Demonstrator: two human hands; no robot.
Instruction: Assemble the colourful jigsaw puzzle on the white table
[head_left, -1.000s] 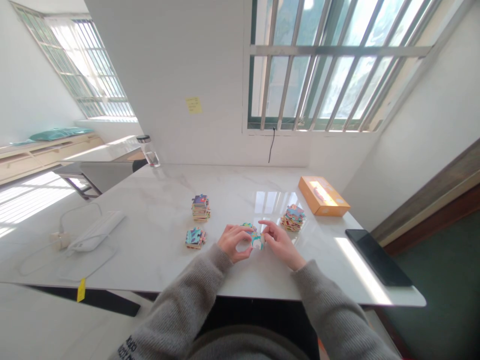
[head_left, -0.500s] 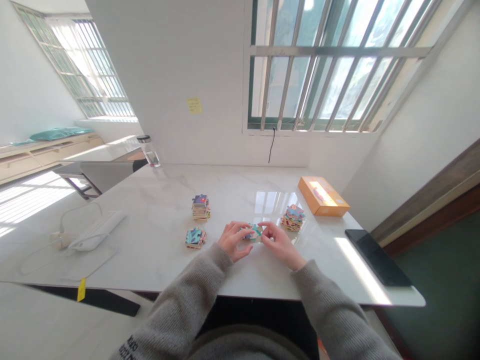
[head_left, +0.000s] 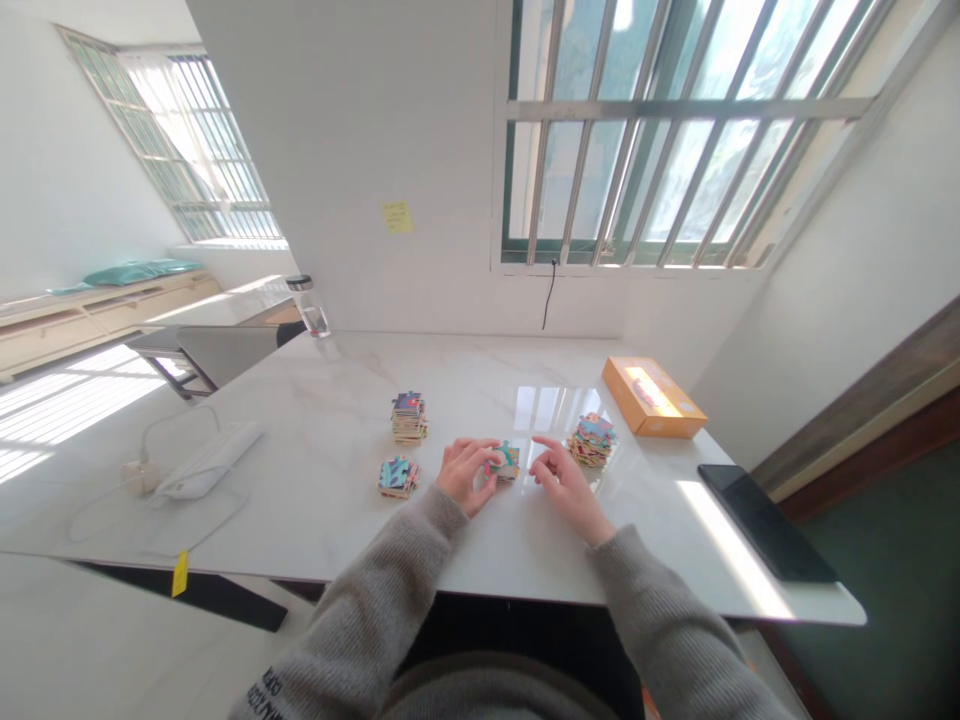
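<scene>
Four groups of puzzle pieces sit before you, and the middle pile [head_left: 505,464] is the one in hand, on the table [head_left: 480,365] between your hands. Your left hand [head_left: 466,476] curls against its left side, fingertips at the pieces; whether they pinch one or only steady the pile, you cannot tell from here. Your right hand [head_left: 561,483] holds nothing, fingers loosely parted, apart from the pile.

The step looks like gathering or squaring pieces. A next move would seem to call for a light left hand and a fingertip grip by the right, so the layers don't slide.

Mind the right stack [head_left: 592,440]: its uneven edges stand just beside your right knuckles. Leftward, the tall stack [head_left: 409,420] and, nearer you, the short stack [head_left: 397,478] leave a gap before your left hand. Your forearms cross the front edge, with room between it and the pile. The box [head_left: 654,397] and black slab [head_left: 766,522] limit reach farther right.
</scene>
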